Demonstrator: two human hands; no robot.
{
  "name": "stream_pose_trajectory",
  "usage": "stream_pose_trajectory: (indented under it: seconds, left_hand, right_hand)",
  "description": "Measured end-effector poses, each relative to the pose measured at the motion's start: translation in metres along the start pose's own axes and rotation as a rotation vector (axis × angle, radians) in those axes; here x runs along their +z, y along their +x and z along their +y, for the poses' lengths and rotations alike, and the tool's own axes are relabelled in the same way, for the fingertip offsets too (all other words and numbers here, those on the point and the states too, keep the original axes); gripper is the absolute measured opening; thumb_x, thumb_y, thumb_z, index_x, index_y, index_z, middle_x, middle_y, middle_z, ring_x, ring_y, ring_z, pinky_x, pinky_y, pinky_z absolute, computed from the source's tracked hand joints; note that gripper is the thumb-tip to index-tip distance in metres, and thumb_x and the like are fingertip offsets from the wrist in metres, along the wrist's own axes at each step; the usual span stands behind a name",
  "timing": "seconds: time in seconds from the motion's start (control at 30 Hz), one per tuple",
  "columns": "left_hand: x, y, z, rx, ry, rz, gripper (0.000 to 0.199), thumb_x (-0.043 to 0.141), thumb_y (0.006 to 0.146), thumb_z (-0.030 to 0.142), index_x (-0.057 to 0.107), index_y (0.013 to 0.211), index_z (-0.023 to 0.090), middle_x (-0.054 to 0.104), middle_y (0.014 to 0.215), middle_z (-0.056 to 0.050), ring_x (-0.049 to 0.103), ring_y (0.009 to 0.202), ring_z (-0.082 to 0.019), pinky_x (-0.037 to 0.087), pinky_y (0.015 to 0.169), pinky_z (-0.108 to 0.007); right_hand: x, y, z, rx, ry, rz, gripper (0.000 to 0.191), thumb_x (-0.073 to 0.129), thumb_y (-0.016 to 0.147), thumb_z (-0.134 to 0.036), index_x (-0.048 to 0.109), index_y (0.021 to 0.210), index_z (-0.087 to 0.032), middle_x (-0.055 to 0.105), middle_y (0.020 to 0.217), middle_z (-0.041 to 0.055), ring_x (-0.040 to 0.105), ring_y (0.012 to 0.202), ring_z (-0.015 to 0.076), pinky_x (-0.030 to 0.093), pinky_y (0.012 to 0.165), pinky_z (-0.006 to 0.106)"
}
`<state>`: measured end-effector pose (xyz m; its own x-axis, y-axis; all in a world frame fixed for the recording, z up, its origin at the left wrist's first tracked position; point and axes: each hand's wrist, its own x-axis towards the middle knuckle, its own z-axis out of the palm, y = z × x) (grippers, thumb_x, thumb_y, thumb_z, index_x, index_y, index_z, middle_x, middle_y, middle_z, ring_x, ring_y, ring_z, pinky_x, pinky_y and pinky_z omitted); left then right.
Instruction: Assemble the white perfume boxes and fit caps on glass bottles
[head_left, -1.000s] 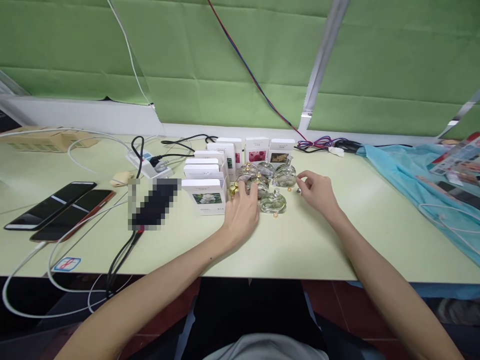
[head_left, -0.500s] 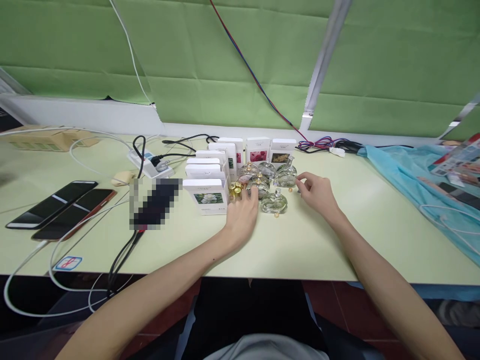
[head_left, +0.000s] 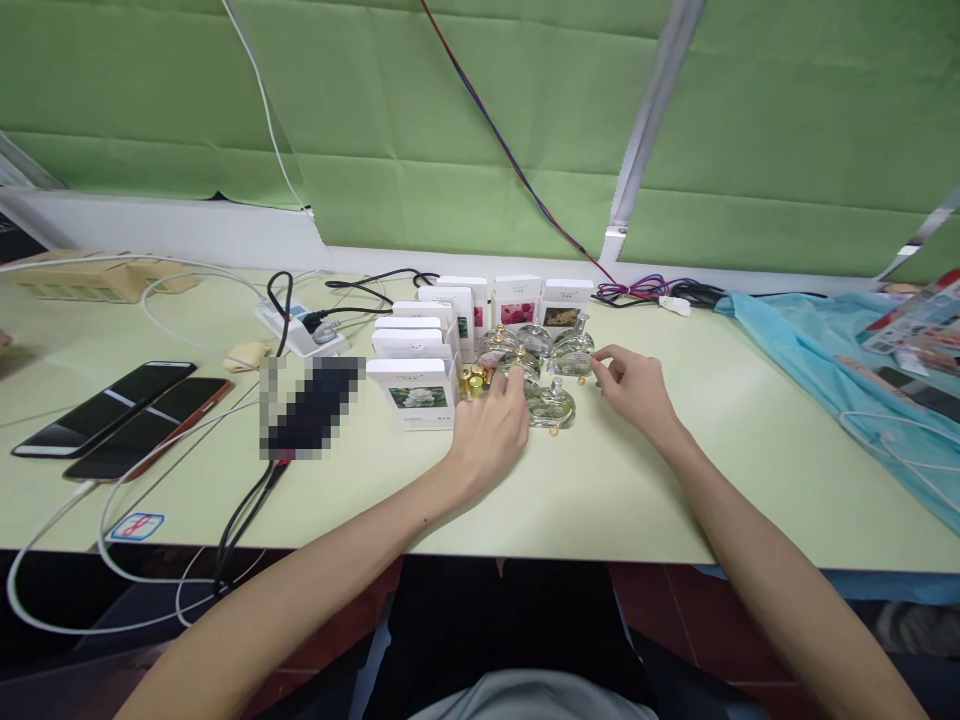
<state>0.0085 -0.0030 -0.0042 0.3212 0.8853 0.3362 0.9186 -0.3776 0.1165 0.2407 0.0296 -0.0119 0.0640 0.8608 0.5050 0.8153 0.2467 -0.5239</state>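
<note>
Several clear glass perfume bottles (head_left: 551, 405) with rounded bodies are grouped in the middle of the table. My left hand (head_left: 489, 425) reaches over the near side of the group, its fingers drawn together and bent down against a bottle (head_left: 519, 360); what lies under the fingertips is hidden. To the right, my right hand (head_left: 636, 390) has thumb and forefinger pinched together beside another bottle (head_left: 574, 352); anything between them is too small to make out. Gold caps (head_left: 472, 380) cluster left of the bottles. A small gold ring (head_left: 554, 431) lies before the front bottle.
White picture boxes (head_left: 416, 395) stand left of and behind the bottles. Two phones (head_left: 105, 410), a power strip (head_left: 304, 330) and loose cables are at left. A blue cloth (head_left: 810, 350) covers the right end. Red and blue wires (head_left: 637, 290) run along the back.
My left hand has shifted slightly right, off the gold caps and onto the bottle side, and its fingers have drawn closer together. My right hand has hardly moved.
</note>
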Motion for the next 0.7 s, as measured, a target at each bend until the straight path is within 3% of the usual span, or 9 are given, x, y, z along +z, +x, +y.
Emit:
stream_pose_trajectory:
  seconds: [0.13,0.33,0.53,0.7]
  left_hand:
    - [0.004,-0.001,-0.002,0.079,-0.089,0.191,0.015,0.042,0.103,0.029,0.052,0.108,0.019,0.071,0.099,-0.009,0.063,0.057,-0.018,0.024,0.047,-0.028]
    - [0.015,-0.001,-0.007,0.290,-0.281,0.469,0.015,0.049,0.104,0.033,0.049,0.110,0.019,0.069,0.090,-0.004,0.064,0.063,-0.013,0.030,0.048,-0.024]
    - [0.023,-0.004,-0.007,0.377,-0.381,0.454,0.025,0.050,0.102,0.033,0.044,0.122,0.018,0.069,0.088,-0.002,0.062,0.056,-0.011,0.031,0.047,-0.023]
    - [0.025,-0.006,-0.009,0.305,-0.383,0.307,0.041,0.052,0.093,0.027,0.038,0.131,0.018,0.072,0.094,-0.005,0.064,0.057,-0.014,0.041,0.052,-0.026]
  right_hand:
    - [-0.001,-0.004,-0.012,-0.025,0.141,0.090,0.029,0.056,0.096,-0.041,0.070,0.082,-0.019,0.059,0.053,-0.0022,0.057,0.049,0.0149,0.043,0.058,0.028]
    - [-0.002,-0.019,-0.044,-0.256,0.328,0.308,0.026,0.058,0.099,-0.034,0.070,0.081,-0.019,0.068,0.063,0.0010,0.060,0.055,0.0135,0.051,0.060,0.028]
    - [0.004,-0.034,-0.060,-0.529,0.385,0.202,0.011,0.066,0.093,-0.028,0.073,0.094,-0.019,0.067,0.060,-0.0015,0.053,0.047,0.0103,0.048,0.048,0.024]
    - [0.008,-0.036,-0.059,-0.527,0.358,0.035,0.018,0.072,0.089,-0.033,0.072,0.102,-0.021,0.062,0.059,-0.0031,0.051,0.047,0.0106,0.046,0.048,0.024]
